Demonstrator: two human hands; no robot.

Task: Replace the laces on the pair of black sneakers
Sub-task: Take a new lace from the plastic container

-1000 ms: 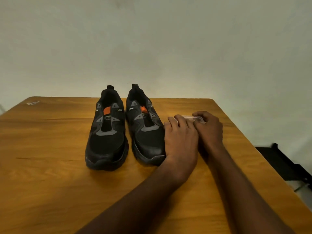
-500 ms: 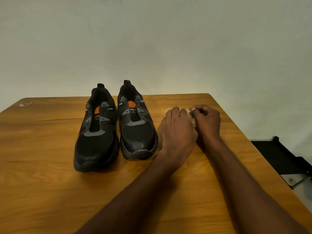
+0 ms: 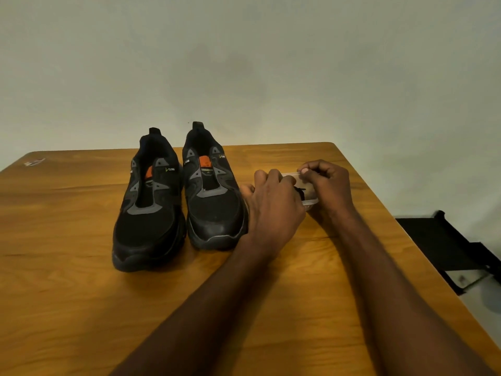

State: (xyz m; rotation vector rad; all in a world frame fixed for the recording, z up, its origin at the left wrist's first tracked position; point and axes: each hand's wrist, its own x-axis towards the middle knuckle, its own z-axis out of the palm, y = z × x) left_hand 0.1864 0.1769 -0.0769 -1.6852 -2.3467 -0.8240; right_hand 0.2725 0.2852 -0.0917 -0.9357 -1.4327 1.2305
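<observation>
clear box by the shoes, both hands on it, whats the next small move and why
Probably lift the lid clear: the right hand pinches the clear box's raised far edge, the left hand steadies it, and black laces show inside. Both sneakers have no laces.

Two black sneakers stand side by side, laceless, beside a clear box seemingly holding black laces.
</observation>
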